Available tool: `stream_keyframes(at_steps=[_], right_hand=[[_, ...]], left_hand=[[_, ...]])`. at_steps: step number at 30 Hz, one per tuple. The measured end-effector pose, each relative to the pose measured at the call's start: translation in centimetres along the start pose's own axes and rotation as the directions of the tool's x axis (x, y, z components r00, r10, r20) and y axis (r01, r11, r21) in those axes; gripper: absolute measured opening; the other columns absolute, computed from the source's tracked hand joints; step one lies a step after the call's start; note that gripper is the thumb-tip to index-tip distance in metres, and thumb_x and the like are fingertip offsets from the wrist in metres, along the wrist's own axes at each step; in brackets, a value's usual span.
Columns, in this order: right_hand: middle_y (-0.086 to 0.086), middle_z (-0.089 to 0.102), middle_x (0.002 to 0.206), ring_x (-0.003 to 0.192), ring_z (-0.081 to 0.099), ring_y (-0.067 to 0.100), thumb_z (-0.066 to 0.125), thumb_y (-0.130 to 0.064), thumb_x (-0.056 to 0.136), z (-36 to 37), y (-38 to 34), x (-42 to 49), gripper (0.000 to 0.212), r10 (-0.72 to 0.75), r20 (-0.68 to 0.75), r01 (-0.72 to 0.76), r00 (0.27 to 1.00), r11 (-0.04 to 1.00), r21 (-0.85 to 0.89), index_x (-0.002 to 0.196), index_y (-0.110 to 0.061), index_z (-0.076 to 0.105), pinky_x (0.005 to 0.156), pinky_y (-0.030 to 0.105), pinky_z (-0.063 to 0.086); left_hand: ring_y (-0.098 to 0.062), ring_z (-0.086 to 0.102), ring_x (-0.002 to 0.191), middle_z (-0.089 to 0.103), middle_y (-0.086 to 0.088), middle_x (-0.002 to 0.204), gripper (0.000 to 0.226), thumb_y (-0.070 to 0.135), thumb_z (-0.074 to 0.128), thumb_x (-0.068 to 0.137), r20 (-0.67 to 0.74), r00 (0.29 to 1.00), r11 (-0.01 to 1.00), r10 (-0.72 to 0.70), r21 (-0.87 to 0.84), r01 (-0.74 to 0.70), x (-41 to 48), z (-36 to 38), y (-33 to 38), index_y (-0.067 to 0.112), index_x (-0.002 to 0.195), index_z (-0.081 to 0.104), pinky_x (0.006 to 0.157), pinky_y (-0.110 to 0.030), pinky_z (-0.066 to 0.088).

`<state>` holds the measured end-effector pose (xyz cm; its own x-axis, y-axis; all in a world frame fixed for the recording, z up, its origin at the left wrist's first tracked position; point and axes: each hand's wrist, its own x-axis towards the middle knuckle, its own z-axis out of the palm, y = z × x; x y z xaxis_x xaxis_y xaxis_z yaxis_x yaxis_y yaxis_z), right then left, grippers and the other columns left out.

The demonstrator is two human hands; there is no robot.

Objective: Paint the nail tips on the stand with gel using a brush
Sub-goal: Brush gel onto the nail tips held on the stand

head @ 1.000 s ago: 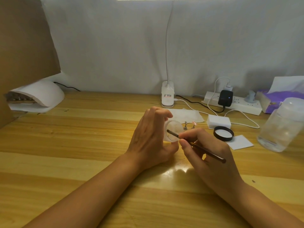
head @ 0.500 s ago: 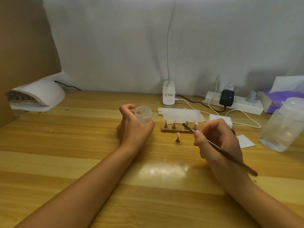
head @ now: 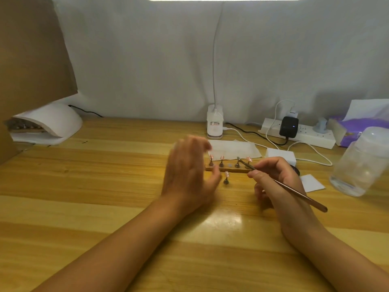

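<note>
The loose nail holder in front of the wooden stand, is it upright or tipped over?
Upright. The loose nail holder rests on its dark base on the table, pink tip on top.

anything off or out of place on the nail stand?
Yes. One nail-tip holder stands alone on the table, in front of the wooden stand, apart from it. The stand shows a bare round spot mid-row, between holders, which looks like its place. Nothing spilled or broken shows.

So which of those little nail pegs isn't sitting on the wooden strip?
The lone nail peg standing on the table in front of the wooden strip; the others stand in a row on it.
</note>
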<state>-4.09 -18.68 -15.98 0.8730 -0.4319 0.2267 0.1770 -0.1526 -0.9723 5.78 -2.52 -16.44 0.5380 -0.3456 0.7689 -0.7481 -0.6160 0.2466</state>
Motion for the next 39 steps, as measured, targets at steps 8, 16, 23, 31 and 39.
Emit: stream_keyframes(at_steps=[8, 16, 23, 31, 39], right_hand=[[-0.003, 0.074, 0.088, 0.055, 0.061, 0.012, 0.061, -0.018, 0.092, 0.0, -0.3, 0.0, 0.010, 0.008, 0.002, -0.008, 1.000, 1.000, 0.012, 0.100, -0.021, 0.059, 0.048, 0.019, 0.050], [0.000, 0.076, 0.088, 0.057, 0.065, 0.016, 0.057, -0.020, 0.096, 0.0, -0.2, 0.1, 0.008, 0.043, 0.074, -0.042, 0.996, 0.999, -0.013, 0.103, -0.017, 0.060, 0.051, 0.023, 0.054], [0.001, 0.070, 0.076, 0.056, 0.060, 0.011, 0.065, -0.025, 0.088, 0.0, -0.3, 0.1, 0.006, 0.008, 0.076, -0.006, 0.997, 1.000, -0.018, 0.093, -0.022, 0.063, 0.049, 0.020, 0.051], [0.005, 0.069, 0.069, 0.052, 0.054, 0.009, 0.064, -0.022, 0.090, -0.1, -0.2, 0.1, 0.010, 0.024, 0.112, -0.021, 0.993, 0.999, -0.027, 0.094, -0.014, 0.059, 0.047, 0.020, 0.046], [0.003, 0.071, 0.074, 0.054, 0.058, 0.005, 0.063, -0.019, 0.091, 0.0, -0.2, 0.0, 0.008, 0.027, 0.165, -0.007, 0.986, 0.993, -0.121, 0.090, -0.014, 0.058, 0.050, 0.019, 0.046]], left_hand=[[-0.001, 0.053, 0.068, 0.056, 0.015, 0.068, 0.021, 0.048, 0.064, 0.083, 0.497, 0.868, 0.975, 0.008, -0.196, 0.103, -0.3, 0.1, -0.4, 0.040, 0.087, 0.045, 0.054, -0.017, 0.030], [0.002, 0.054, 0.069, 0.059, 0.017, 0.072, 0.014, 0.051, 0.066, 0.085, 0.565, 0.819, 0.943, -0.100, -0.208, 0.259, -0.1, 0.6, -0.4, 0.043, 0.093, 0.057, 0.058, -0.022, 0.034], [0.005, 0.056, 0.079, 0.061, 0.020, 0.085, 0.013, 0.046, 0.070, 0.085, 0.537, 0.836, 0.926, -0.116, -0.246, 0.287, -0.1, 0.6, -0.1, 0.043, 0.082, 0.057, 0.066, -0.024, 0.045], [0.019, 0.048, 0.073, 0.061, 0.024, 0.088, 0.012, 0.036, 0.070, 0.087, 0.515, 0.854, 0.911, -0.071, -0.316, 0.266, -0.1, 0.4, -0.3, 0.039, 0.086, 0.059, 0.058, -0.016, 0.030], [0.017, 0.051, 0.070, 0.064, 0.019, 0.094, 0.017, 0.031, 0.073, 0.085, 0.525, 0.850, 0.904, -0.045, -0.341, 0.259, -0.1, 0.2, -0.1, 0.040, 0.083, 0.059, 0.060, -0.017, 0.033]])
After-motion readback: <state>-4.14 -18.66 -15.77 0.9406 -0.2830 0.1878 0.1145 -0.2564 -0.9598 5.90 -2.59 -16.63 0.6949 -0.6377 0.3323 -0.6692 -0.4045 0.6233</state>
